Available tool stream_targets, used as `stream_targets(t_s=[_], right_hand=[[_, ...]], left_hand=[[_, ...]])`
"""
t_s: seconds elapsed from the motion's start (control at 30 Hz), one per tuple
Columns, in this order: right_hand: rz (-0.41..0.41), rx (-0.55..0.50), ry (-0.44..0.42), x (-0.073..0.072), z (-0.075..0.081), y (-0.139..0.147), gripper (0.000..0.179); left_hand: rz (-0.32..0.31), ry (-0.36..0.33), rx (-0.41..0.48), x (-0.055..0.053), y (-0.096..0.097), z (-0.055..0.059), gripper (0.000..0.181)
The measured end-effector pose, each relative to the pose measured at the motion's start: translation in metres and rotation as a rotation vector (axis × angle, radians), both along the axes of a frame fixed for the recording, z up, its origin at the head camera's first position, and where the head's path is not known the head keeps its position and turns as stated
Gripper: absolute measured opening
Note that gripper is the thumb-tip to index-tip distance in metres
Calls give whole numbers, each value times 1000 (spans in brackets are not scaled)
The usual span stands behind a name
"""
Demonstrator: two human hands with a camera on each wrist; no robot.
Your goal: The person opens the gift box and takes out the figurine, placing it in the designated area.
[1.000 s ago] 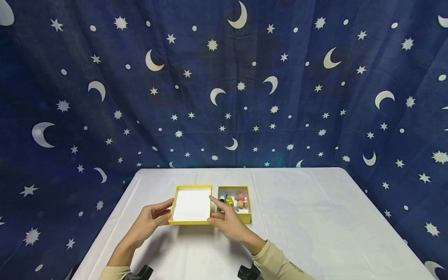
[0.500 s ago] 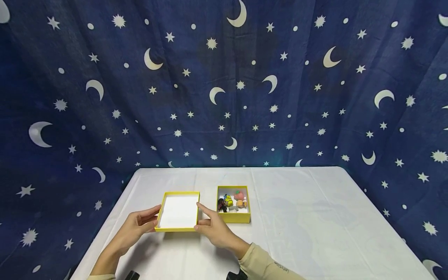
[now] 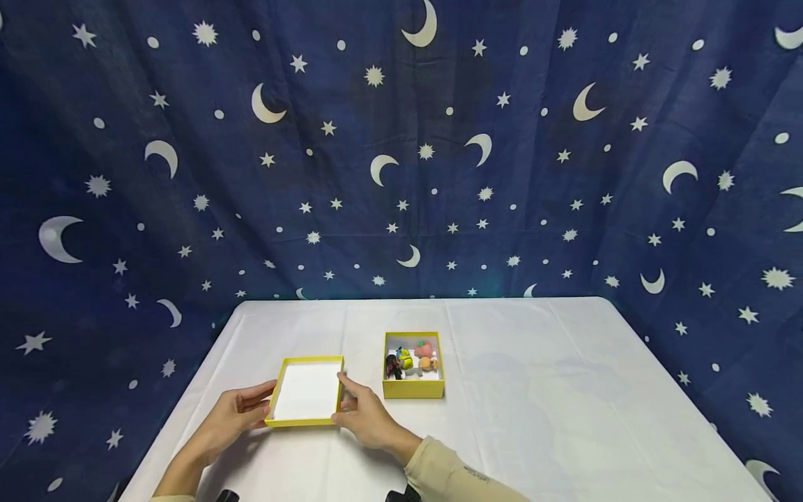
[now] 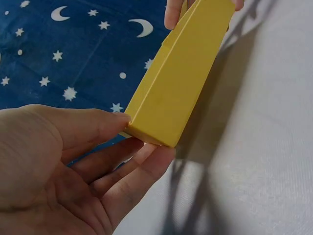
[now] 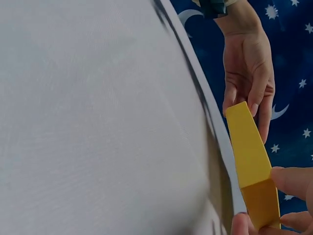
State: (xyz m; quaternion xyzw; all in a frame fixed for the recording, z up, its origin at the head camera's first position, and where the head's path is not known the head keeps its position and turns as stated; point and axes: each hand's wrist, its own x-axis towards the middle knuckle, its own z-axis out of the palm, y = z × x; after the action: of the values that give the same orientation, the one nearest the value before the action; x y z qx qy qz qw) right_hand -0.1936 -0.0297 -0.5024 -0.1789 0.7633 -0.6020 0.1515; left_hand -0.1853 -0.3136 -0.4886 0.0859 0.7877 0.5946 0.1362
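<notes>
A square yellow box lid (image 3: 307, 390), white inside and turned hollow side up, is held between both hands a little above the table. My left hand (image 3: 227, 418) pinches its left edge, thumb on the rim and fingers beneath, as the left wrist view shows on the lid's yellow side (image 4: 181, 73). On the opposite edge my right hand (image 3: 370, 417) grips with thumb and fingers. To the right stands the matching yellow box (image 3: 414, 389), uncovered. Inside lie small toys: a yellow-and-blue figure (image 3: 404, 358), a pinkish fruit shape (image 3: 424, 348), an orange piece (image 3: 428, 363) and a dark one (image 3: 392, 366).
A white cloth (image 3: 533, 404) covers the table, whose back edge meets a dark blue curtain (image 3: 351, 174) printed with moons and stars. The lid's shadow falls on the cloth in the left wrist view.
Both hands have carried the lid left and toward the person, away from the box. The gap between lid and box has widened, and the box's contents show more fully.
</notes>
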Motion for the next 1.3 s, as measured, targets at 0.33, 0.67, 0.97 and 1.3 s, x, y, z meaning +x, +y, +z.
stream_targets(t_s=[0.33,0.67,0.97,1.3], right_hand=[[-39,97,47,-5,-11,-9,76],[-35,124,51,-4,-12,-10,76],[-26,117,66,-7,-16,-9,78],[-12,88,31,-8,-14,-6,75]], left_hand=[[-11,-34,-16,-3,-3,-10,63],[-19,-11,-28,-4,-5,-19,60],[-21,-18,-32,-2,-4,-17,62],[93,-18,-127,-2,-3,-12,64]])
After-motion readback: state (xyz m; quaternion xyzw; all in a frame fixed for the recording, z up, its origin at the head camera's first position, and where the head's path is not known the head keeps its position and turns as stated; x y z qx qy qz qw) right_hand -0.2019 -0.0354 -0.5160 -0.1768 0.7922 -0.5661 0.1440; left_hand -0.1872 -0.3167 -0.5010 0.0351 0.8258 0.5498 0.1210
